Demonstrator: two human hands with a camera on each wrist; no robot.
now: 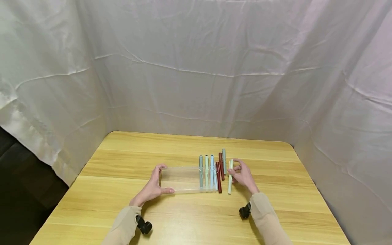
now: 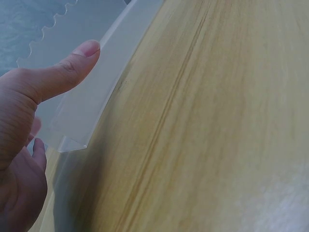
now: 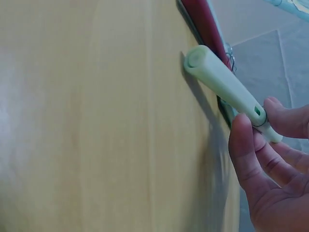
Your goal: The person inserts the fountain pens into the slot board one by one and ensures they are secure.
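Nearest, two beige sleeves (image 1: 266, 212) are cut off by the bottom edge, each with a black wrist camera (image 1: 144, 224) strapped on. The left hand (image 1: 152, 187) grips the left end of a clear tray (image 1: 180, 177), thumb on the near side and fingers at the far side; the fingertips there are hard to make out. The left wrist view cuts off much of the hand and shows only part of the tray, including a notched edge.

The right hand (image 1: 242, 176) pinches a pale green pen (image 1: 230, 183) between thumb and fingers, right of the tray. Most of the pen's length juts from the grip toward the near side; its far part is partly hidden by the fingers in the right wrist view. Whether it touches the wooden table (image 1: 190, 217) cannot be told.

Between the hands, four pens lie across the tray's right part: one grey-green pen (image 1: 200, 173), one second pale green pen (image 1: 206, 173) and two light blue pens (image 1: 212, 170), the rightmost partly covered. Just beyond that end are two dark red pens (image 1: 218, 180), then another grey-green pen (image 1: 224, 160), partly hidden. That makes eight pens, two per colour. Farthest back hangs a pale curtain (image 1: 196, 92).
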